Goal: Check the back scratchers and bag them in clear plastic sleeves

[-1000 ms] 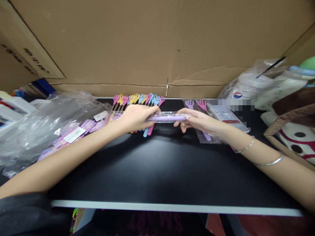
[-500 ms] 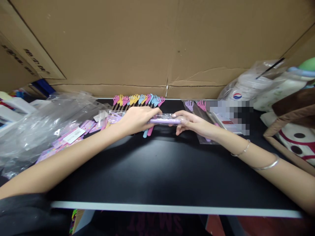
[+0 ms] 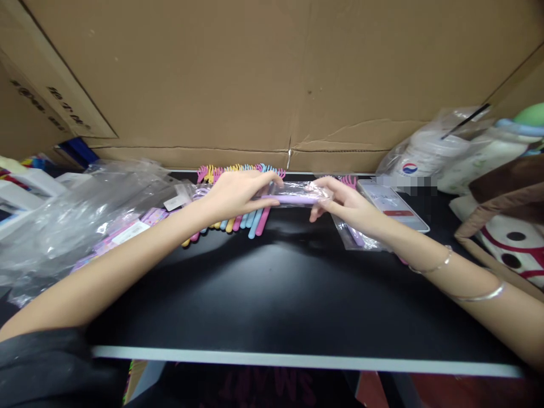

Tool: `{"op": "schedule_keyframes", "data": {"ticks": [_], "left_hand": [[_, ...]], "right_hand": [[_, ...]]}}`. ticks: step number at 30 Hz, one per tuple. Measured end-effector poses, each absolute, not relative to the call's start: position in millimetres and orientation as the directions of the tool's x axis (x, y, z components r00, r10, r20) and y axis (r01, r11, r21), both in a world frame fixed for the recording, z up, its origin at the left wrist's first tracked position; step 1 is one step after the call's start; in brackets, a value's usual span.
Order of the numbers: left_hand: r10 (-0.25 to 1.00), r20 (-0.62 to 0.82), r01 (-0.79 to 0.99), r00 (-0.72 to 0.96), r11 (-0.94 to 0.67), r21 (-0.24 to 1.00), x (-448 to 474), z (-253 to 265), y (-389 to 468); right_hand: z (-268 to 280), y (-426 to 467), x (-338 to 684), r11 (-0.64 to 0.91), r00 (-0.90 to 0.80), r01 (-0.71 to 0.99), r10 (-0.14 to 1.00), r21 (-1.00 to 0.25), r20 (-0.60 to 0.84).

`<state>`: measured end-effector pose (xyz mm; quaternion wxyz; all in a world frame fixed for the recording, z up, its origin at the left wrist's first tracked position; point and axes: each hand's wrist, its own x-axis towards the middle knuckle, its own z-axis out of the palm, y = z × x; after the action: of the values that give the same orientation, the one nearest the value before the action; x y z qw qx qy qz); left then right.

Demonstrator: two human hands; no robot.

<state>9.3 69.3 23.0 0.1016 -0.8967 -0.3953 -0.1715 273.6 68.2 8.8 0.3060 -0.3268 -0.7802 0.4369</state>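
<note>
A purple back scratcher (image 3: pixel 297 199) in a clear plastic bag is held level above the table, between both hands. My left hand (image 3: pixel 242 192) grips its left part, thumb along the handle and fingers over the top. At the other end, my right hand (image 3: pixel 346 201) pinches the bag near the tip of the handle. Under and behind my left hand lies a row of back scratchers (image 3: pixel 253 224) with pink, blue and yellow handles and claw heads. Near my right wrist rest bagged back scratchers (image 3: pixel 356 235), one purple and one pink, partly covered by my hand.
Clear plastic bags (image 3: pixel 85 209) and pink printed cards (image 3: pixel 123 235) are heaped at left. To the right are a phone (image 3: pixel 395 207), a lidded cup (image 3: pixel 429 156) in a bag, and a brown-and-white bag (image 3: pixel 505 232). Cardboard (image 3: pixel 255 79) walls the back of the black table (image 3: pixel 272 300).
My right hand has shifted slightly right, with the handle's end. My left hand has risen a little, its thumb now stretched along the handle. More of the bag and the phone shows.
</note>
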Motion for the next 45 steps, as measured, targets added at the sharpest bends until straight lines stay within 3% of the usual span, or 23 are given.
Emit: {"op": "schedule_keyframes", "data": {"ticks": [6, 10, 15, 19, 23, 32, 38, 45], "left_hand": [[0.580, 0.507, 0.714, 0.638, -0.691, -0.109, 18.1, 45.1, 71.0], [0.553, 0.525, 0.709, 0.647, -0.690, -0.147, 31.9, 51.1, 70.0], [0.431, 0.534, 0.635, 0.727, -0.717, -0.286, 46.0, 32.2, 76.6], [0.203, 0.601, 0.529, 0.773, -0.729, -0.434, 51.6, 6.0, 87.6], [0.021, 0.638, 0.462, 0.770, -0.708, -0.534, 52.8, -9.6, 90.1], [-0.204, 0.589, 0.333, 0.782, -0.663, -0.670, 48.1, -5.5, 74.3], [-0.180, 0.558, 0.358, 0.810, -0.602, -0.714, 50.7, -2.5, 76.3], [-0.092, 0.491, 0.297, 0.866, -0.696, -0.654, 65.3, -7.8, 78.5]], "right_hand": [[45.8, 45.8, 274.8, 0.591, -0.492, 0.398, 0.783, -0.701, 0.381], [63.1, 29.5, 277.8, 0.701, -0.511, 0.581, 0.710, -0.414, 0.485], [49.1, 21.5, 280.7, 0.755, -0.649, 0.646, 0.623, -0.117, 0.435], [24.9, 23.1, 280.6, 0.838, -0.798, 0.511, 0.380, 0.190, 0.468], [10.8, 19.8, 275.7, 0.793, -0.864, 0.401, 0.161, 0.458, 0.477], [16.0, -4.6, 262.8, 0.753, -0.879, 0.292, -0.031, 0.590, 0.475], [16.2, -4.8, 262.1, 0.739, -0.882, 0.298, -0.028, 0.604, 0.470], [8.4, -4.6, 262.2, 0.744, -0.903, 0.284, -0.005, 0.605, 0.430]]}}
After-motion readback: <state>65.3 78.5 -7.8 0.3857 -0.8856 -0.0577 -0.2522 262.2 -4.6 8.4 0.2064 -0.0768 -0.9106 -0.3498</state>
